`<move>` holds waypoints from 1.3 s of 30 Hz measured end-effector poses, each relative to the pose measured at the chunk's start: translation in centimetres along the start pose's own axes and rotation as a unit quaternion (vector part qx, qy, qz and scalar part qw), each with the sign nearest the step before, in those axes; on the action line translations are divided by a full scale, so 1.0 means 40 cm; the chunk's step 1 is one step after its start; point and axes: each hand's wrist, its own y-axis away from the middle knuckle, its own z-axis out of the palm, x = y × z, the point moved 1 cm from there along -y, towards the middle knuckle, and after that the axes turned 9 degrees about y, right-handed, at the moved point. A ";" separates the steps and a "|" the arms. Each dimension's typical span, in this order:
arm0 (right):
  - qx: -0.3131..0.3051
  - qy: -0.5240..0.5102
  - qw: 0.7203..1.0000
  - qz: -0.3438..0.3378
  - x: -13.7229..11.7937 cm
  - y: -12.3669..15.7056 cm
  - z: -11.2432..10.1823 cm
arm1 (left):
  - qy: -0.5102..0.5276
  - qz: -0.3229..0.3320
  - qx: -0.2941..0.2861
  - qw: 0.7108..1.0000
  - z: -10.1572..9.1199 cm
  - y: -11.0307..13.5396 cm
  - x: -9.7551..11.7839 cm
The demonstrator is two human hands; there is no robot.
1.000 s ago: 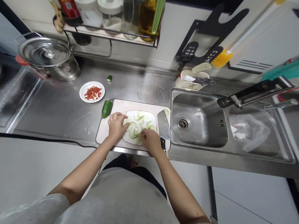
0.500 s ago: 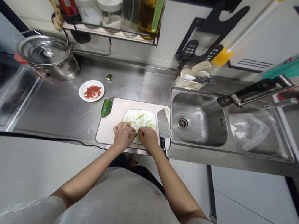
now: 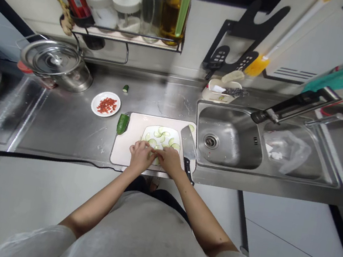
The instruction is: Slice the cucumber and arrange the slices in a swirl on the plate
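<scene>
A white plate (image 3: 148,130) with several thin cucumber slices (image 3: 161,134) sits on a pale cutting board (image 3: 126,138). My left hand (image 3: 140,156) and my right hand (image 3: 169,160) meet over the plate's near edge, fingertips pinched together on slices there. What each pinch holds is mostly hidden by the fingers. A cleaver (image 3: 187,145) lies along the board's right side, its black handle beside my right wrist. A cucumber end piece (image 3: 122,123) rests at the board's left edge.
A small dish of red bits (image 3: 105,105) stands left of the board. A lidded steel pot (image 3: 55,64) is at the back left, a sink (image 3: 229,141) on the right. A bottle rack (image 3: 129,6) hangs above. A tiny cucumber stub (image 3: 126,88) lies behind.
My left hand moved right from the plate's left rim to join my right hand at the plate's near edge. Since half a second ago both hands have barely shifted.
</scene>
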 end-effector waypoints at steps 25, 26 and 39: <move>0.044 -0.008 0.999 0.023 0.010 0.036 0.009 | 0.009 0.006 -0.010 1.000 -0.003 0.003 0.007; 0.043 -0.004 0.999 0.023 0.008 0.037 0.010 | 0.009 0.006 -0.009 1.000 -0.001 0.003 0.007; 0.044 0.005 0.999 0.027 0.005 0.043 0.013 | 0.004 0.017 0.003 1.000 0.008 0.005 0.004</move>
